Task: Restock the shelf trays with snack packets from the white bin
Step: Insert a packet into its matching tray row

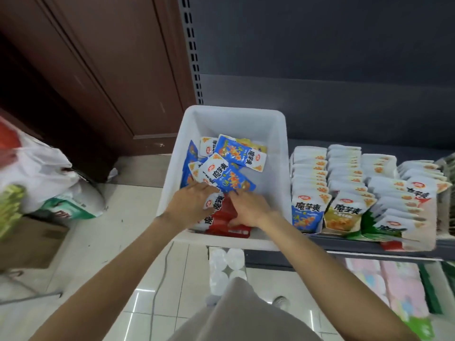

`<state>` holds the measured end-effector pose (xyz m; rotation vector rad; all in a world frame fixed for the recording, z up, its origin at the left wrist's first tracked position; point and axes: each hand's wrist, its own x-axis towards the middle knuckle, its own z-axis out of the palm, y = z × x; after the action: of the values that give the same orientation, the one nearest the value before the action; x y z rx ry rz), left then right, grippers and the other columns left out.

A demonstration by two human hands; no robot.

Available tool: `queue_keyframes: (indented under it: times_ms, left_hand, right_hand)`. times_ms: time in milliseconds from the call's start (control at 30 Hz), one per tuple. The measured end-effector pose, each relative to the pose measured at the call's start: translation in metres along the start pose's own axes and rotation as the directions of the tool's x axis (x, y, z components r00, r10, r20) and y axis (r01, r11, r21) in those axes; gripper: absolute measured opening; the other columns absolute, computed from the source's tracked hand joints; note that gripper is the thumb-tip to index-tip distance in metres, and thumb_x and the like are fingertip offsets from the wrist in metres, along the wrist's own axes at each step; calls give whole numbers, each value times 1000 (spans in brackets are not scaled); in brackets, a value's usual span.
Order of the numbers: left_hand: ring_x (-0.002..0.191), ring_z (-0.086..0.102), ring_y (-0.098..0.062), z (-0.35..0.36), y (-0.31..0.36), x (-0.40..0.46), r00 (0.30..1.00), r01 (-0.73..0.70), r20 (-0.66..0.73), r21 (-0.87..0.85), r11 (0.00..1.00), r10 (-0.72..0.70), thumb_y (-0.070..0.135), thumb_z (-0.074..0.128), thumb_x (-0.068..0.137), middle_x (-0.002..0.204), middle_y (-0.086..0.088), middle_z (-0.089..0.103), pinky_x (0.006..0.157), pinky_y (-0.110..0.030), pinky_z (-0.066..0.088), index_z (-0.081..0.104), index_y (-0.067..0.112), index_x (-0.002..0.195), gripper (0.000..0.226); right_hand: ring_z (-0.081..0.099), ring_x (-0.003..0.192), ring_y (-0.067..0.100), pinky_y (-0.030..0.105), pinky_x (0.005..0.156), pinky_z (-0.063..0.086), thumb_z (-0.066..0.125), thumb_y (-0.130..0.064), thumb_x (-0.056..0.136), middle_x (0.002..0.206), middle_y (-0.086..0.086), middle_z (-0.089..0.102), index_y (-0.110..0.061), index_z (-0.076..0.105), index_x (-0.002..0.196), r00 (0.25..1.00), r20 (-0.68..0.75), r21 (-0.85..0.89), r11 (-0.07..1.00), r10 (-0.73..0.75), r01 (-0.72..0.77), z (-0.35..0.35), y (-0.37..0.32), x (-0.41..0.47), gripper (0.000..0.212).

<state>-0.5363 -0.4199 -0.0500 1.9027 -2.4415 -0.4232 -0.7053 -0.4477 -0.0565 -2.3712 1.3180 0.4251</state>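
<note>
The white bin (275, 148) stands on the left end of the dark shelf, holding loose blue packets (240, 153) at the back and red packets (222, 219) at the front. Both my hands are inside its near end. My left hand (192, 204) lies over a red-and-white packet (213, 202), fingers bent around its edge. My right hand (248, 209) grips the stack of red packets from the right side. To the right of the bin, shelf trays hold upright rows of packets: a blue row (307, 210), a yellow row (344, 212) and a green row (384, 225).
A brown wooden door (103, 77) fills the upper left. White sacks (41, 178) and a cardboard box (27, 242) sit on the tiled floor at left. Below the shelf are wrapped rolls (226, 269) and pastel packs (396, 291). A grey cable (160, 274) trails across the floor.
</note>
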Motion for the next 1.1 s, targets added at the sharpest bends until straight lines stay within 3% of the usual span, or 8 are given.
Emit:
queue_keyframes:
  times_ms: [200,367,467,600,733,867,967,1100]
  left_hand:
    - [116,53,-17,10,-15,18,984,25,173,33,999,-31,49,54,89,128,4,56,92,-31,45,48,27,130,47]
    - [116,52,-13,10,-14,17,954,14,-271,-397,918,-131,41,61,88,130,3,53,86,-29,49,46,26,132,49]
    - [113,52,-5,-15,4,13,926,12,-212,-811,585,-313,36,65,84,129,9,50,85,-23,49,46,27,131,51]
    - [96,64,-3,-40,41,3,993,121,119,-943,311,-25,32,68,80,103,13,66,82,-22,53,57,31,109,31]
    - [81,66,-8,-45,88,5,976,-178,-83,-838,515,202,20,74,80,93,12,70,75,-29,55,64,26,99,23]
    - [78,62,-3,-49,144,20,880,-451,-187,-612,649,436,26,71,79,96,11,69,72,-26,52,66,23,105,26]
    - [83,64,-10,-47,196,29,775,-625,-281,-471,622,566,30,64,80,101,7,69,70,-32,55,66,22,105,26]
    - [80,63,-6,-45,281,41,701,-712,-467,-482,510,538,21,66,83,99,7,69,69,-32,56,69,18,103,21]
  right_hand:
    - [52,115,23,30,82,41,62,-47,86,127,2,56,-23,51,132,996,88,171,985,16,-31,-6,11,0,53]
    - [64,90,20,24,65,38,45,-33,99,100,4,68,-12,63,111,936,-277,386,917,217,-99,-9,11,-18,30]
    - [66,85,14,19,67,50,53,-21,96,98,3,68,-11,56,107,848,-254,900,434,464,33,-18,9,-39,15]
    - [67,88,12,22,70,52,57,-8,92,99,2,69,-17,52,105,837,-169,979,-7,521,202,-26,3,-79,18]
    - [67,90,10,22,73,54,60,0,87,97,0,73,-19,49,109,700,-307,923,20,645,385,-41,17,-132,31]
    - [67,76,7,22,57,55,69,-14,78,91,-9,72,-33,54,106,565,-507,862,403,651,308,-57,57,-208,38]
    - [66,63,2,18,53,53,69,-19,74,76,-19,71,-36,62,88,536,-568,809,546,625,220,-56,88,-262,23]
    - [66,68,-3,20,64,52,66,-45,82,77,-27,69,-36,57,81,266,-704,699,709,659,94,-48,131,-326,13]
